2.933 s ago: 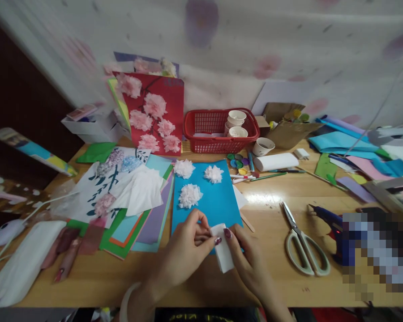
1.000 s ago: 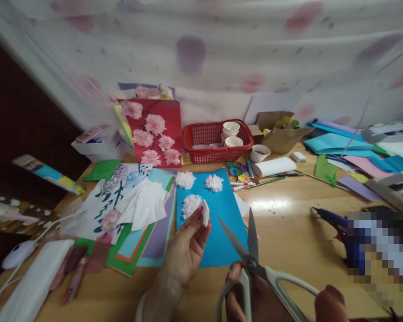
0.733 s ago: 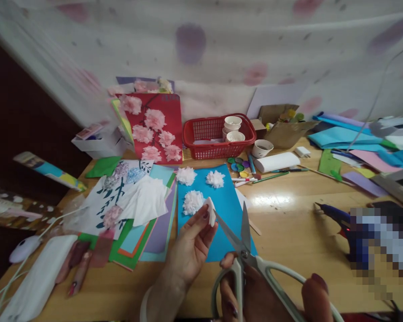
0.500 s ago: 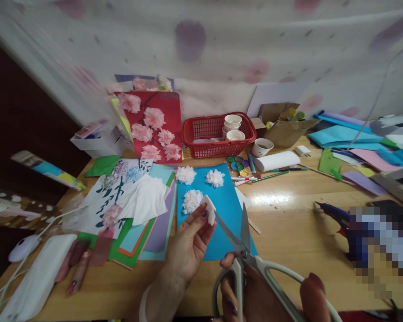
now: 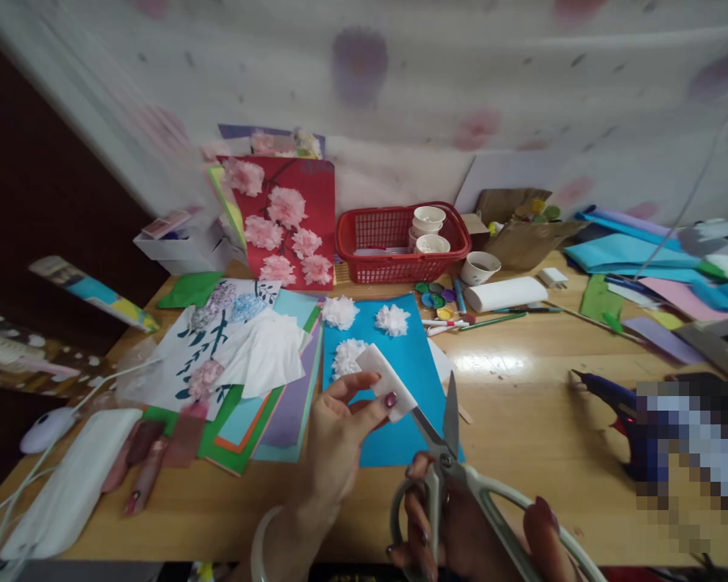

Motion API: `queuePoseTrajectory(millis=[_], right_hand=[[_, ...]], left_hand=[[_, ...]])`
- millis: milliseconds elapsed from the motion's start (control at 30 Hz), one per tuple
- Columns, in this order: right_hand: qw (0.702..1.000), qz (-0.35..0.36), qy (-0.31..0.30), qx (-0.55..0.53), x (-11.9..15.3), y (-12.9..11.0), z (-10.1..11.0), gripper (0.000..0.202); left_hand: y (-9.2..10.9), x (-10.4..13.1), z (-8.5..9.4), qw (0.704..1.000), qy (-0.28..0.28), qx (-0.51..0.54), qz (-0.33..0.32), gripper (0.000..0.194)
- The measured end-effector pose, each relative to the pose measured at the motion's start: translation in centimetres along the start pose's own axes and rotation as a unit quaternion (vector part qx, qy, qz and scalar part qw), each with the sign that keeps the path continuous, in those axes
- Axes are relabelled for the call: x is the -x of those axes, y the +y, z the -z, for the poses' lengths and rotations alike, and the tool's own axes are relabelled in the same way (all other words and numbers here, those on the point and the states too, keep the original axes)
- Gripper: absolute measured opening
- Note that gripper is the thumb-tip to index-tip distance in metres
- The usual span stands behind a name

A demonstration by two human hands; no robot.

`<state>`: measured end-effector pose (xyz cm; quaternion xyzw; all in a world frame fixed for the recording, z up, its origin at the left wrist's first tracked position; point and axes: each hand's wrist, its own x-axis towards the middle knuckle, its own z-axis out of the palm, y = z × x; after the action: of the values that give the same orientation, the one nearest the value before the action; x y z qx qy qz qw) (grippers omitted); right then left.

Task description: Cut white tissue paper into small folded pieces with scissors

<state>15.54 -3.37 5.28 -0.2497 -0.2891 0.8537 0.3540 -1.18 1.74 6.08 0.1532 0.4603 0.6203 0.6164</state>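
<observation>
Between thumb and fingers, my left hand (image 5: 340,428) pinches a folded strip of white tissue paper (image 5: 388,380). My right hand (image 5: 479,525) has its fingers through the handles of a pair of scissors (image 5: 446,459). The blades stand apart; the left blade's tip lies at the strip's lower right end, and I cannot tell whether it touches. Beneath both hands is a blue sheet (image 5: 400,436). White tissue flowers sit on its upper part: one at the top left (image 5: 338,313), one at the right (image 5: 391,320), and one (image 5: 347,358) partly behind the strip.
White tissue (image 5: 267,347) lies on coloured sheets to the left. A red card with pink flowers (image 5: 285,218) stands behind, beside a red basket (image 5: 404,242) holding cups. Paint pots, brushes and a white roll (image 5: 506,294) lie at the right. A blue glue gun (image 5: 610,396) rests further right.
The white strip has turned, and its long flat side now shows. My left fingers have shifted their hold on it. The scissors remain apart in my right hand, and the view has shifted slightly.
</observation>
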Motion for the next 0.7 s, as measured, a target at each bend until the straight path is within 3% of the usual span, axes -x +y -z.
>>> queuePoseTrajectory(millis=[200, 400, 600, 700], right_hand=[[0.998, 0.016, -0.058, -0.024, -1.3, -0.9, -1.4, 0.065], [0.996, -0.021, -0.083, -0.021, -1.6, -0.3, -0.1, 0.058], [0.999, -0.023, -0.042, -0.018, -1.0, 0.1, 0.1, 0.053], [0.997, -0.065, -0.029, -0.014, -1.1, 0.4, -0.1, 0.062]], left_hand=[[0.0, 0.0, 0.9, 0.997, -0.047, -0.042, -0.05, 0.023], [0.6, 0.5, 0.6, 0.987, -0.12, -0.104, -0.02, 0.022], [0.2, 0.0, 0.8, 0.987, -0.122, -0.101, 0.019, 0.023], [0.0, -0.4, 1.1, 0.988, -0.117, -0.096, 0.03, 0.027]])
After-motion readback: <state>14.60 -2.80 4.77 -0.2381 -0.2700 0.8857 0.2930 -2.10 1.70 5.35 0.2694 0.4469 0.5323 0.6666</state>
